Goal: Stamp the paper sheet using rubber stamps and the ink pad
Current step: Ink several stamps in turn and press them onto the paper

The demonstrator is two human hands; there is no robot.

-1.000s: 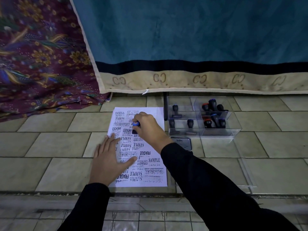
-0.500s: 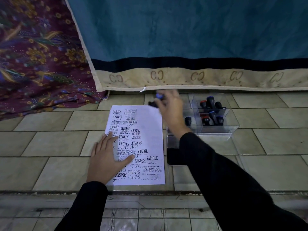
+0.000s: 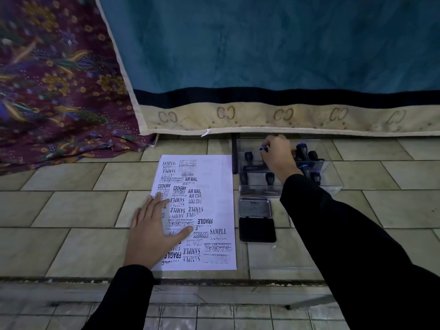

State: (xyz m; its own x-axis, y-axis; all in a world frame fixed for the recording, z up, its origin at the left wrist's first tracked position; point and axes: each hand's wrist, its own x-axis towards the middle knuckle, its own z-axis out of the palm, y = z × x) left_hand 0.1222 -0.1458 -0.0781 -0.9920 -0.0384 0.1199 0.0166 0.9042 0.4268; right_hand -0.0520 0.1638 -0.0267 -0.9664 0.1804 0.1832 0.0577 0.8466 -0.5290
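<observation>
While the left hand (image 3: 152, 236) lies flat with its fingers spread on the lower left part of the paper sheet (image 3: 214, 186), the right hand (image 3: 277, 156) reaches into the clear plastic box (image 3: 333, 184) beside the sheet's top right corner. That hand is curled around a rubber stamp with a blue top (image 3: 263, 148), and only a bit of the blue shows past the fingers, over the back half of the box. The sheet lies on the tiled floor (image 3: 71, 210), and its left half is full of black stamp marks that say SAMPLE, AIR MAIL, AMENDED, FRAGILE and EXPRESS. Its right side is mostly white. More black stamps (image 3: 270, 178) stand in the box, some on the left and some with blue or red tops (image 3: 301, 148) on the right. The ink pad (image 3: 257, 231) sits open on the floor just in front of the box, near the sheet's right edge, with its silver lid (image 3: 255, 207) tipped back toward the box. Both arms wear black sleeves (image 3: 345, 234). A teal rug with a tan edge (image 3: 262, 67) lies behind the box, and a purple flowered cloth (image 3: 54, 79) lies at the far left.
</observation>
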